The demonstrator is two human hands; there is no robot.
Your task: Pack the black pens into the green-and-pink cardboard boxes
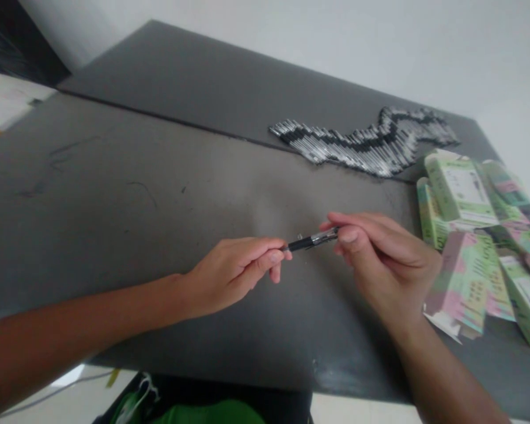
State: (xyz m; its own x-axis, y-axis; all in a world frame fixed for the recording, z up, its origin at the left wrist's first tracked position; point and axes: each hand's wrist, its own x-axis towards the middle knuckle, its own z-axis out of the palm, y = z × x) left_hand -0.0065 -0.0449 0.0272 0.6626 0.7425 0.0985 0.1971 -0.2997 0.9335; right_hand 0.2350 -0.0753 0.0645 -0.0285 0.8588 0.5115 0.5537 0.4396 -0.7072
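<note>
Between my two hands, above the dark grey table (194, 194), is a pen (311, 240) with a black grip and a clear, shiny barrel. It lies nearly level, its right end slightly higher. My left hand (242, 265) pinches the tip end between thumb and fingers, hiding the very point. The other end sits between the thumb and fingers of my right hand (380, 253). Farther back, a long wavy row of similar black and clear pens (353, 147) lies side by side on the table.
Several green and pink cardboard boxes (463, 188) are piled at the right, close to my right hand; one box (463, 277) has its flap open. A seam (159, 116) crosses the table. A pale wall (335, 35) stands behind it.
</note>
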